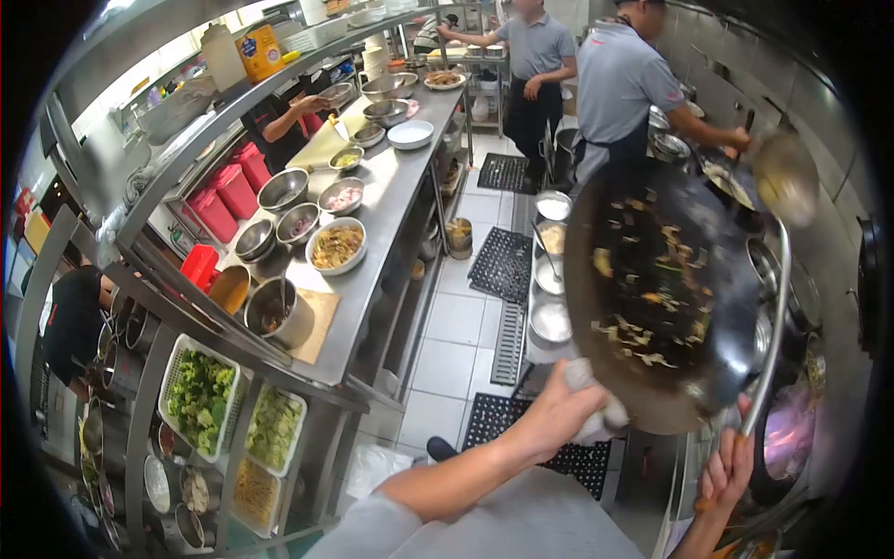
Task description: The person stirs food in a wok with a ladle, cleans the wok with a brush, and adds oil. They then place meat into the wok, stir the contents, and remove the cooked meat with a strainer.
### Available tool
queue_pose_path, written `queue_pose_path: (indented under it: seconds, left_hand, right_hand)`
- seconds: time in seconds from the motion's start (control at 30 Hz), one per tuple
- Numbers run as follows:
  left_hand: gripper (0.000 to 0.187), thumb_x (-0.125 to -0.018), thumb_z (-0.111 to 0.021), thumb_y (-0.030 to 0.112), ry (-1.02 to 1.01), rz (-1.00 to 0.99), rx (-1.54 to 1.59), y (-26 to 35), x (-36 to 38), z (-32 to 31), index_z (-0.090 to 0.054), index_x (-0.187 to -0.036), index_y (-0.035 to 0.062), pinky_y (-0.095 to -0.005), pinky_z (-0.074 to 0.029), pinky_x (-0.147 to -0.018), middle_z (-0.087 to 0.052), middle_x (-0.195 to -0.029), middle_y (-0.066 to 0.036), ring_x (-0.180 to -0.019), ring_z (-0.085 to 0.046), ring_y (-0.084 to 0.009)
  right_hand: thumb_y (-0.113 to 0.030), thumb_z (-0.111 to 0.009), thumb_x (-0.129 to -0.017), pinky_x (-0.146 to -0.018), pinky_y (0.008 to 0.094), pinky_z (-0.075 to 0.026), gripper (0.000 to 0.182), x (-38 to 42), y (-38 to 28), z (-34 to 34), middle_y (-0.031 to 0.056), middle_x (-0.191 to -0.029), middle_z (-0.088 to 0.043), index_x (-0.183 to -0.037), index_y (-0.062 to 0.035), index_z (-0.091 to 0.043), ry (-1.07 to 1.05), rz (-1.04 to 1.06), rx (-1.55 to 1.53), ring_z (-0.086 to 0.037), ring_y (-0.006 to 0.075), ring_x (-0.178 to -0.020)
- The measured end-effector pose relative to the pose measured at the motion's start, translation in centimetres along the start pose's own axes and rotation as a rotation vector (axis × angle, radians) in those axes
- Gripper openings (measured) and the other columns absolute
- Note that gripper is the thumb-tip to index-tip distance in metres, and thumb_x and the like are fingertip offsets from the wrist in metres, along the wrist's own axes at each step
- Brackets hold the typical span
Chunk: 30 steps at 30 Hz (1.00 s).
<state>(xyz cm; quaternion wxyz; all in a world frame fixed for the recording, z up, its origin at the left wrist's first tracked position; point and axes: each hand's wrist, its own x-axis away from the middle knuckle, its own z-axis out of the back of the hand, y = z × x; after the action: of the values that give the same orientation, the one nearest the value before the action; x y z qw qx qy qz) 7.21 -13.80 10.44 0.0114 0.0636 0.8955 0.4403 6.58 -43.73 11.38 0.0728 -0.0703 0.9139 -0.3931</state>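
The left hand (pixel 563 410) is clutching a round black metal wok (pixel 652 279) through pale cloth (pixel 596 410), the right hand (pixel 728 470) a long silver ladle (pixel 785 270); a steel counter (pixel 386 233) is flanking white floor tiles (pixel 449 319).

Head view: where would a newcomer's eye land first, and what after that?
The big dark wok, scattered with bits of food, dominates right of centre, its near edge held by the left hand with a pale cloth. Beside it, the right hand grips a long ladle, its bowl at upper right. Next comes the bright green broccoli in a white basket, lower left.
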Motion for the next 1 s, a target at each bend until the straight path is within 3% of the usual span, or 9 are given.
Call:
queue_pose_path:
  seconds: [0.1, 0.17, 0.27, 0.3, 0.37, 0.47, 0.7, 0.87, 1.0]
  left_hand:
    - [0.031, -0.084, -0.047, 0.004, -0.134, 0.189, 0.077, -4.2, -4.5, -6.2, -0.051, -0.114, 0.0006, -0.0306, -0.051, -0.071, -0.059, -0.101, -0.007, -0.087, -0.060, -0.0155]
    - [0.019, -0.084, -0.049, 0.007, -0.202, 0.367, 0.156, -7.2, -7.2, -10.1, -0.055, -0.102, 0.0021, -0.0326, -0.051, -0.064, -0.060, -0.087, -0.005, -0.076, -0.061, -0.0157]
    - [0.014, -0.085, -0.053, 0.011, -0.190, 0.644, 0.194, -14.1, -11.1, -15.8, -0.058, -0.092, 0.0009, -0.0342, -0.051, -0.060, -0.060, -0.081, -0.007, -0.071, -0.061, -0.0185]
    - [0.014, -0.085, -0.053, 0.012, -0.180, 0.697, 0.179, -14.8, -11.5, -17.8, -0.058, -0.091, 0.0008, -0.0352, -0.052, -0.061, -0.060, -0.080, -0.007, -0.071, -0.061, -0.0199]
    - [0.014, -0.085, -0.053, 0.012, -0.216, 0.791, 0.154, -17.6, -12.6, -21.1, -0.058, -0.090, 0.0006, -0.0362, -0.052, -0.061, -0.060, -0.080, -0.008, -0.071, -0.061, -0.0213]
    - [0.013, -0.086, -0.054, 0.015, -0.311, 0.902, 0.174, -24.4, -14.5, -23.5, -0.058, -0.092, 0.0043, -0.0395, -0.053, -0.061, -0.061, -0.081, -0.008, -0.071, -0.062, -0.0235]
    - [0.022, -0.087, -0.046, 0.015, -0.468, 1.040, -0.009, -29.1, -18.6, -27.8, -0.055, -0.102, 0.0010, -0.0424, -0.054, -0.073, -0.063, -0.095, -0.014, -0.083, -0.064, -0.0278]
    - [0.022, -0.088, -0.045, 0.016, -0.511, 1.076, -0.066, -33.3, -22.7, -31.0, -0.053, -0.103, 0.0020, -0.0423, -0.054, -0.071, -0.063, -0.094, -0.014, -0.082, -0.063, -0.0278]
    - [0.025, -0.093, -0.047, 0.023, -0.497, 1.111, -0.130, -39.0, -25.1, -30.1, -0.051, -0.106, 0.0027, -0.0394, -0.055, -0.069, -0.062, -0.090, -0.013, -0.077, -0.064, -0.0258]
  right_hand:
    - [-0.015, -0.035, -0.101, -0.028, 0.0235, -0.038, 0.057, 6.0, -3.5, 5.4, 0.0025, -0.068, -0.034, -0.147, -0.0095, -0.002, 0.213, 0.054, 0.012, -0.032, 0.0069, -0.038]
    - [-0.013, -0.033, -0.100, -0.026, 0.0224, -0.032, 0.050, 10.0, -5.0, 8.6, 0.0035, -0.068, -0.036, -0.146, -0.0115, -0.014, 0.365, 0.127, -0.062, -0.032, 0.0091, -0.037]
    - [-0.052, -0.056, -0.087, -0.066, 0.0535, -0.043, 0.070, 19.9, -8.4, 27.2, 0.0095, -0.102, -0.052, -0.141, -0.0173, -0.028, -0.132, -0.308, -0.653, -0.051, 0.0185, -0.078]
    - [-0.052, -0.056, -0.087, -0.066, 0.0535, -0.043, 0.070, 20.9, -8.9, 27.3, 0.0095, -0.102, -0.052, -0.141, -0.0173, -0.028, -0.119, -0.288, -0.656, -0.051, 0.0185, -0.078]
    - [-0.045, -0.058, -0.088, -0.049, 0.0343, -0.042, 0.060, 23.3, -9.7, 24.7, 0.0033, -0.077, -0.055, -0.133, -0.0115, -0.040, 0.260, -0.108, -0.292, -0.049, 0.0164, -0.058]
    - [-0.011, -0.032, -0.099, -0.026, 0.0242, -0.032, 0.049, 18.4, -9.2, 12.6, 0.0041, -0.066, -0.037, -0.146, -0.0114, -0.016, 0.506, 0.340, -0.373, -0.033, 0.0099, -0.037]
    - [-0.008, -0.048, -0.091, -0.029, 0.0234, -0.036, 0.050, 14.5, -11.3, 12.9, 0.0013, -0.067, -0.038, -0.138, -0.0069, -0.032, 0.711, 0.350, 0.065, -0.035, 0.0048, -0.040]
    - [-0.007, -0.053, -0.090, -0.031, 0.0228, -0.037, 0.050, 4.0, -17.1, 14.5, 0.0018, -0.073, -0.042, -0.137, -0.0077, -0.036, 0.806, 0.244, 0.268, -0.039, 0.0063, -0.043]
    - [-0.007, -0.054, -0.089, -0.035, 0.0267, -0.040, 0.037, -9.2, -21.9, 21.6, 0.0010, -0.070, -0.047, -0.124, -0.0063, -0.043, 0.811, 0.175, 0.522, -0.045, 0.0091, -0.045]
